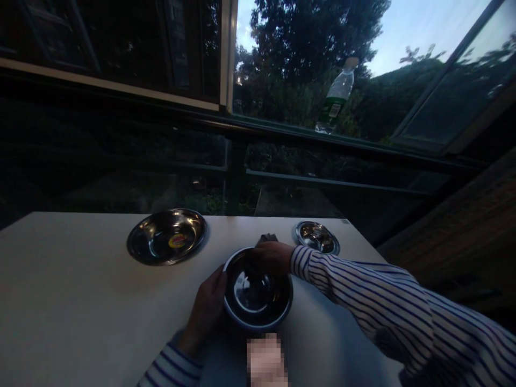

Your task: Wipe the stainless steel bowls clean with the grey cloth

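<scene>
A: Where's the bowl?
B: Steel bowl (256, 295), near mid of the white surface (100, 306), tilted a bit. L hand (209, 297) has it by the L side, thumb at the rim, fingers wrapped round the outside. R hand (274, 257) is at the far rim, closed on a bunched grey cloth (267, 237).
A: What's around it?
B: Big shallow dish (159, 244) far L, w/ a yellow-&-red sticker (177, 241) inside. Smaller dish (317, 238) far R. Striped R sleeve (363, 282) cuts across between it & the near side, so that forearm's in the way there. Past the surface, window frame (226, 64); clear bottle w/ green label (334, 102) leaning in view above the lower rail (282, 126), trees (306, 32) outside.
A: Anything you can't make out?
B: Plenty. R fingertips are lost in shadow inside the bowl; L ones hidden behind its wall. R hand covers part of the rim. Most of the cloth's hidden too. Pixelated patch (266, 360) at the bottom edge, can't tell what. L sleeve (173, 365) is cut off there.
</scene>
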A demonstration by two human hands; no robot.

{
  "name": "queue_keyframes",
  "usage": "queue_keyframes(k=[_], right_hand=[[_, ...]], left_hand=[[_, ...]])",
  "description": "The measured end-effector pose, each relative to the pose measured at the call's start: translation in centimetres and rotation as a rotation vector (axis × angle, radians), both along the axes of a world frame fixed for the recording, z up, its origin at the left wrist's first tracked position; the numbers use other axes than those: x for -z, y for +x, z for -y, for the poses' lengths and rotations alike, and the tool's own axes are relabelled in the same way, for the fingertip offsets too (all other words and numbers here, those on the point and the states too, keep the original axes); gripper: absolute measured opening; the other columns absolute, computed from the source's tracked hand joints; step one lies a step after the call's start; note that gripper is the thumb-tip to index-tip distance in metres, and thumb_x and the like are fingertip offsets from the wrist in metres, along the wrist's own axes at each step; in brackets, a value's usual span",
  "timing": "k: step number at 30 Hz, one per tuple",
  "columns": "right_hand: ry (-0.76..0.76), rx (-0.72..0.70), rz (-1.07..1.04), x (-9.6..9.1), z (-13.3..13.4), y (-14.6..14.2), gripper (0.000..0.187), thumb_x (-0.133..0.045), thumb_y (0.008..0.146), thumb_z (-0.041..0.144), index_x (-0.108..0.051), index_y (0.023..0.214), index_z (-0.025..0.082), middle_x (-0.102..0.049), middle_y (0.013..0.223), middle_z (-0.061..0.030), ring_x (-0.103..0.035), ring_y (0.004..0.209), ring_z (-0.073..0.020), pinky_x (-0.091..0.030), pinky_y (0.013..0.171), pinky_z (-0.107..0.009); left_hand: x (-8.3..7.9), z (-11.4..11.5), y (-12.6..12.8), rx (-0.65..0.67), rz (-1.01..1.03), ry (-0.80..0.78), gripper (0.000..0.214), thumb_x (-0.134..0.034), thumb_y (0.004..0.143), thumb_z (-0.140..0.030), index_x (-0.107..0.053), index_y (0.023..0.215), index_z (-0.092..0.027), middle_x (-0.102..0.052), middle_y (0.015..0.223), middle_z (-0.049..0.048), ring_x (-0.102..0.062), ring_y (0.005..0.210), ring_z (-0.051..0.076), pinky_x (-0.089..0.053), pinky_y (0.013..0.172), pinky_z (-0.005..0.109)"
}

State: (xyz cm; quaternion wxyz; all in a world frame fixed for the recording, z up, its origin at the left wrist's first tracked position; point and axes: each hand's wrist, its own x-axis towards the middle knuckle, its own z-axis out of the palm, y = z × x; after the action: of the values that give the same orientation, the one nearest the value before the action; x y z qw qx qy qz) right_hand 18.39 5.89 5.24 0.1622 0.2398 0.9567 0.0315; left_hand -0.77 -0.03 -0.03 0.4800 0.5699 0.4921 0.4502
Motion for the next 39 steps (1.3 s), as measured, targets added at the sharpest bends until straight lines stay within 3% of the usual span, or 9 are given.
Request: queue_keyframes(k=[5, 9, 17, 23, 26, 28, 32, 37, 39], right_hand=[[-0.063, 0.137, 0.088, -0.9, 4.3, 1.9, 0.009, -0.057, 0.07, 0.011, -0.064, 0.064, 0.012, -0.065, 0.064, -0.0099, -0.059, 0.068, -0.0208, -0.043, 0.063, -0.032], [-0.444, 0.37, -0.159, -0.6, 7.1, 0.1, 0.011, -0.057, 0.066, 0.011, -0.066, 0.07, 0.015, -0.066, 0.065, -0.0038, -0.058, 0.06, -0.0152, -0.039, 0.054, -0.024], [-0.302, 0.678, -0.583, 2.4, 7.0, -6.0, 0.03, -0.031, 0.089, 0.021, -0.058, 0.102, 0.015, -0.066, 0.093, -0.0071, -0.061, 0.08, -0.0145, -0.04, 0.062, -0.021], [-0.299, 0.396, -0.179, 0.6, 8.0, -1.3, 0.009, -0.058, 0.073, 0.022, -0.065, 0.071, 0.016, -0.066, 0.069, -0.0054, -0.058, 0.063, -0.0156, -0.038, 0.055, -0.025], [0.027, 0.26, 0.02, -0.3, 6.6, 1.7, 0.013, -0.056, 0.073, 0.014, -0.063, 0.063, 0.016, -0.065, 0.064, -0.0081, -0.056, 0.074, -0.0214, -0.038, 0.062, -0.031], [0.087, 0.203, 0.024, -0.4, 4.7, 2.6, 0.015, -0.053, 0.077, 0.013, -0.064, 0.068, 0.014, -0.066, 0.074, -0.0116, -0.054, 0.083, -0.0245, -0.038, 0.064, -0.034], [0.123, -0.007, -0.021, 0.0, 0.8, 1.0, 0.025, -0.04, 0.087, 0.016, -0.061, 0.1, 0.013, -0.053, 0.12, -0.014, -0.045, 0.105, -0.0238, -0.037, 0.078, -0.035], [0.065, -0.256, -0.106, 0.4, -1.1, -2.8, 0.033, -0.028, 0.094, 0.023, -0.053, 0.115, 0.018, -0.047, 0.127, -0.0085, -0.039, 0.114, -0.0186, -0.035, 0.086, -0.03], [0.014, -0.191, -0.122, 0.1, -1.2, -2.9, 0.031, -0.031, 0.093, 0.022, -0.054, 0.113, 0.018, -0.049, 0.125, -0.0085, -0.04, 0.113, -0.0184, -0.035, 0.086, -0.031]], left_hand=[[0.5, 0.2, 0.4, -0.091, -0.061, 0.002, 0.039, -0.043, 0.082, -0.041, -0.062, 0.104, -0.015, -0.069, 0.1, 0.0081, -0.062, 0.091, 0.023, -0.046, 0.08, 0.032], [0.8, 0.5, 0.9, -0.141, -0.04, 0.01, 0.04, -0.043, 0.081, -0.042, -0.063, 0.1, -0.014, -0.069, 0.098, 0.009, -0.062, 0.089, 0.022, -0.047, 0.079, 0.032], [0.7, 0.7, 1.0, -0.203, -0.036, 0.014, 0.036, -0.04, 0.081, -0.037, -0.066, 0.093, -0.015, -0.07, 0.095, 0.0084, -0.062, 0.091, 0.023, -0.046, 0.083, 0.035], [0.6, 0.7, 0.8, -0.222, -0.033, 0.014, 0.04, -0.04, 0.081, -0.042, -0.064, 0.1, -0.015, -0.069, 0.098, 0.0084, -0.062, 0.09, 0.023, -0.047, 0.08, 0.033], [0.3, 0.7, 0.9, -0.155, -0.01, 0.015, 0.043, -0.041, 0.081, -0.044, -0.063, 0.103, -0.014, -0.069, 0.1, 0.009, -0.062, 0.092, 0.023, -0.047, 0.081, 0.033], [0.1, 0.6, 0.9, -0.128, -0.002, 0.005, 0.044, -0.042, 0.08, -0.043, -0.063, 0.104, -0.013, -0.068, 0.101, 0.0093, -0.062, 0.093, 0.023, -0.046, 0.083, 0.033], [0.0, 0.3, 0.6, -0.106, -0.001, 0.003, 0.042, -0.044, 0.08, -0.041, -0.063, 0.105, -0.014, -0.067, 0.105, 0.0084, -0.061, 0.097, 0.023, -0.044, 0.088, 0.034], [0.3, 0.0, 0.1, -0.109, 0.019, -0.014, 0.041, -0.046, 0.079, -0.042, -0.065, 0.102, -0.014, -0.067, 0.107, 0.0087, -0.06, 0.099, 0.024, -0.042, 0.092, 0.038], [0.2, 0.0, 0.0, -0.104, 0.036, -0.009, 0.041, -0.046, 0.079, -0.042, -0.065, 0.101, -0.014, -0.067, 0.106, 0.0083, -0.06, 0.099, 0.024, -0.042, 0.091, 0.037]])
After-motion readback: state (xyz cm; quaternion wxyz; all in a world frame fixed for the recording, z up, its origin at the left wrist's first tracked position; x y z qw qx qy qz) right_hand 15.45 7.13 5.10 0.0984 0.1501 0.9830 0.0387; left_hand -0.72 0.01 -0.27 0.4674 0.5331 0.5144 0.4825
